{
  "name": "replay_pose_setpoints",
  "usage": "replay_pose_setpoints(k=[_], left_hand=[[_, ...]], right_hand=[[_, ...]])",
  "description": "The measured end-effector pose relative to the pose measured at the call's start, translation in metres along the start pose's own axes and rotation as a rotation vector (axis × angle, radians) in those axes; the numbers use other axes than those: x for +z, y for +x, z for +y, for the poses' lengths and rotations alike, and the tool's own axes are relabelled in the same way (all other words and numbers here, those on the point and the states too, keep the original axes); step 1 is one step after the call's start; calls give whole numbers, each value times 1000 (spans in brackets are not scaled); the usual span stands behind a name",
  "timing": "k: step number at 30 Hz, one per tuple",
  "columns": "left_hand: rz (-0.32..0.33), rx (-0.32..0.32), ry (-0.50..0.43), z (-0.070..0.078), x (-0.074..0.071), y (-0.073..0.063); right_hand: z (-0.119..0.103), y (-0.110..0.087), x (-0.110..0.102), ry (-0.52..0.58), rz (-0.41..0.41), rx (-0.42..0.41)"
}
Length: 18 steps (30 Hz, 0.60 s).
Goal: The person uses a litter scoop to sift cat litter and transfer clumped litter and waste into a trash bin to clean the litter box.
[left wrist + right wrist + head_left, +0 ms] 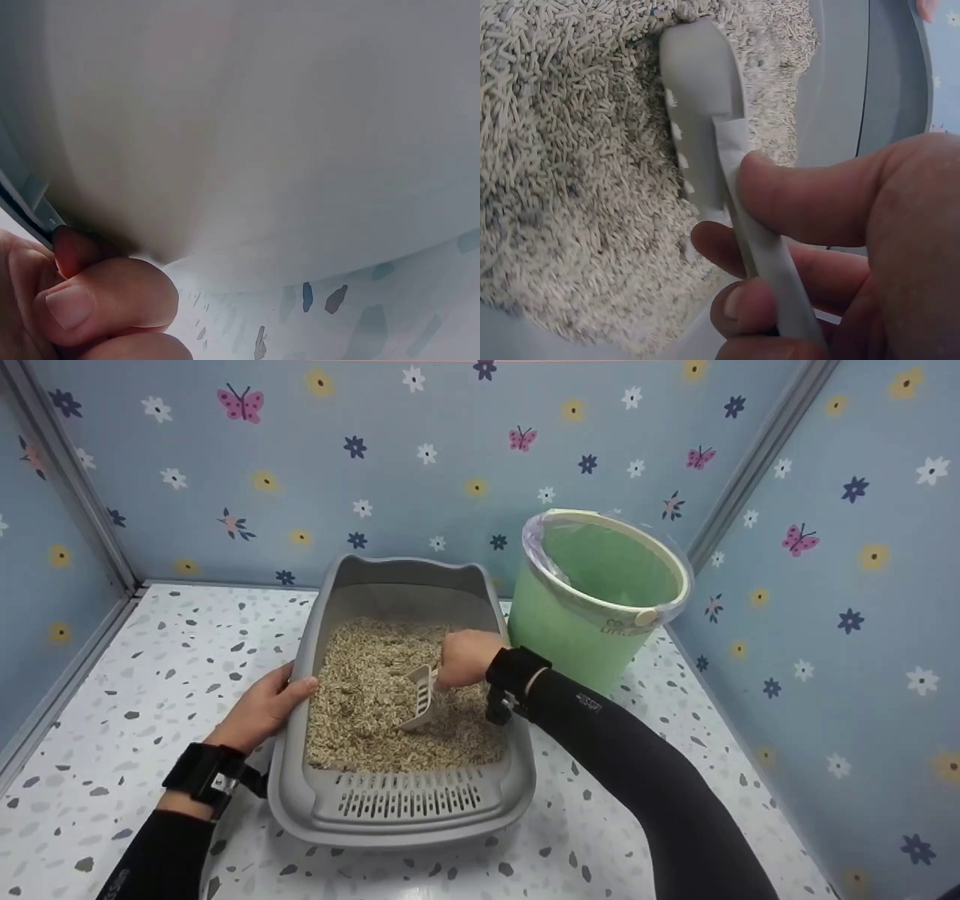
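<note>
A grey litter box (pixel 405 834) filled with pale pellet litter (pixel 360 690) stands on the floor. My left hand (pixel 259 706) holds its left rim, thumb on top; in the left wrist view, curled fingers (pixel 112 300) lie beneath the edge beside the box's outer wall (pixel 285 135). Inside the box, my right hand (pixel 469 656) grips the handle of a light slotted litter scoop (pixel 424 697). The right wrist view shows thumb and fingers wrapped round that handle, and the scoop's head (pixel 697 67) tilted on its side, its edge in the litter.
A green bin (pixel 570 630) with a clear liner stands right of the box, close to my right forearm. Flowered blue panels (pixel 420 472) enclose the back and sides. The speckled white floor (pixel 600 825) runs around the box. A slotted ledge (pixel 409 795) forms the box's front.
</note>
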<state>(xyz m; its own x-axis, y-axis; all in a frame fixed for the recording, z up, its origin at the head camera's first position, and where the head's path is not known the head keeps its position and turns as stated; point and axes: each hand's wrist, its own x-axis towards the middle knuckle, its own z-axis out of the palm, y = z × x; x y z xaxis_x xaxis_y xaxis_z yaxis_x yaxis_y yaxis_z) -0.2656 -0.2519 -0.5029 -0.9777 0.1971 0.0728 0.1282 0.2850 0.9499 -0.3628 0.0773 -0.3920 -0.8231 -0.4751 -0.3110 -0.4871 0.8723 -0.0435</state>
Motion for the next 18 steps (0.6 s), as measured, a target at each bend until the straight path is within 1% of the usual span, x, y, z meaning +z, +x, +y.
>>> replay_pose_setpoints(k=[4, 7, 11, 15, 18], left_hand=[[9, -5, -10, 0, 0, -1], [11, -13, -13, 0, 0, -1], [9, -13, -19, 0, 1, -1], [5, -9, -26, 0, 1, -1], [4, -5, -27, 0, 1, 0]], right_hand=[[-3, 8, 8, 31, 9, 33], [-6, 14, 14, 67, 7, 30], [-14, 19, 21, 113, 3, -14], [-22, 23, 26, 122, 10, -61], [-26, 24, 27, 123, 15, -76]])
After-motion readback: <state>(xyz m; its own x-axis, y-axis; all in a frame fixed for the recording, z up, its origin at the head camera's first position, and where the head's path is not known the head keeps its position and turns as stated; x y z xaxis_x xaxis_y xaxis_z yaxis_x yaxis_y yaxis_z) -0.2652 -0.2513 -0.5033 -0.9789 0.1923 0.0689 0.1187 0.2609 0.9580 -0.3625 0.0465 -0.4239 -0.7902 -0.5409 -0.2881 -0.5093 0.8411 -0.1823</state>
